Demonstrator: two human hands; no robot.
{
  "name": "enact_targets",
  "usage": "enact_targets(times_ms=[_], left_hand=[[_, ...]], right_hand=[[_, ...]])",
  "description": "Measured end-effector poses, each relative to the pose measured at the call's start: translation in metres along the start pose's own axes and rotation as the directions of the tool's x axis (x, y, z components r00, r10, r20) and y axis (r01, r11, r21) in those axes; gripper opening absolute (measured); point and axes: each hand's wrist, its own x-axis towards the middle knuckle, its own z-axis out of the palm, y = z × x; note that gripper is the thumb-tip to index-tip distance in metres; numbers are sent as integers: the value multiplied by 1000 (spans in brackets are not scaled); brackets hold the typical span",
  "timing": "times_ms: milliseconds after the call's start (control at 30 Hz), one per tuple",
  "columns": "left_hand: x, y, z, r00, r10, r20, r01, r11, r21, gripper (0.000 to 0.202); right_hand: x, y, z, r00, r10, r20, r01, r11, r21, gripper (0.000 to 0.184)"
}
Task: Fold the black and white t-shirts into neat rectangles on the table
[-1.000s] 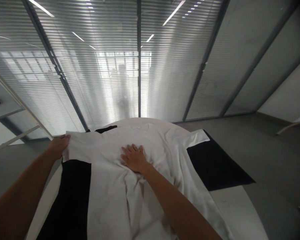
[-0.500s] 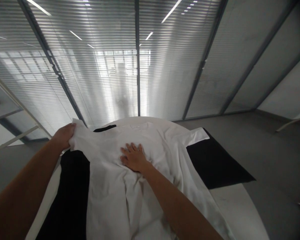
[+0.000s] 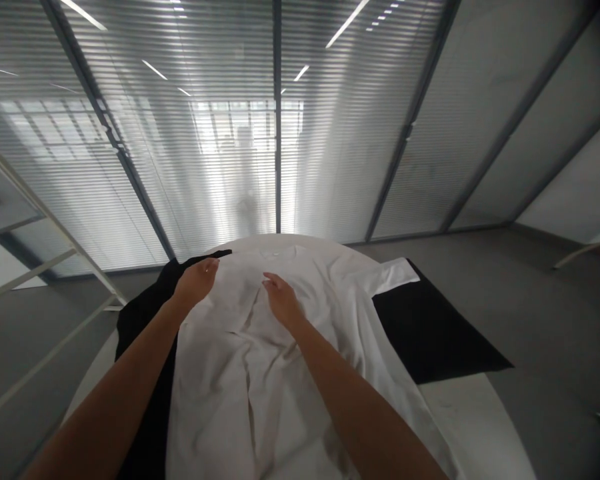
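Observation:
A white T-shirt (image 3: 220,393) lies spread on the round table, its collar at the far side and loose wrinkles down its middle. Its left sleeve is turned inward over the chest, while the right sleeve (image 3: 395,275) sticks out sideways. My left hand (image 3: 196,281) is closed at the left shoulder fold; the cloth in its fingers is mostly hidden. Near the middle of the chest, my right hand (image 3: 284,301) has its fingertips drawn together at the edge of the folded sleeve, where a dark crease runs down from them.
Black cloth (image 3: 435,327) lies beneath the shirt and shows on both sides. The white table (image 3: 473,407) has a rounded edge. A pale metal frame (image 3: 75,243) stands at the left. Glass partitions with blinds (image 3: 330,147) rise behind the table.
My left hand has moved right, bringing the left sleeve inward over the shirt. My right hand, earlier flat on the chest with fingers spread, has lifted slightly and drawn its fingers together.

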Motion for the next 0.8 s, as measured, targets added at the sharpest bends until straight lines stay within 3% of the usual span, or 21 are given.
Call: enact_targets(times_ms=[100, 200, 267, 400, 500, 600, 700, 800], left_hand=[[-8, -26, 23, 995, 71, 71, -75, 995, 63, 46], [-16, -41, 40, 986, 57, 159, -88, 976, 199, 54], [-16, -47, 46, 975, 25, 221, -97, 941, 323, 60], [-8, -51, 46, 952, -59, 302, -86, 891, 446, 65], [-7, -46, 43, 952, -93, 293, -55, 886, 460, 66], [-14, -33, 42, 975, -66, 210, -49, 866, 498, 60], [-24, -14, 43, 985, 50, 163, -130, 843, 522, 52], [-35, 3, 50, 975, 95, 202, -182, 866, 466, 54]], right_hand=[[-21, -17, 9, 964, -167, 206, 220, 937, -272, 44], [-39, -26, 17, 892, -190, 411, 374, 822, -430, 51], [-44, -27, 19, 867, -157, 473, 397, 791, -466, 54], [-44, -23, 17, 867, -118, 484, 380, 784, -490, 55], [-42, -22, 16, 868, -102, 486, 371, 783, -499, 56], [-40, -21, 13, 858, -104, 503, 382, 784, -489, 56], [-30, -21, 0, 809, -113, 577, 422, 794, -437, 55], [-14, -26, -29, 750, -60, 659, 394, 841, -372, 52]])
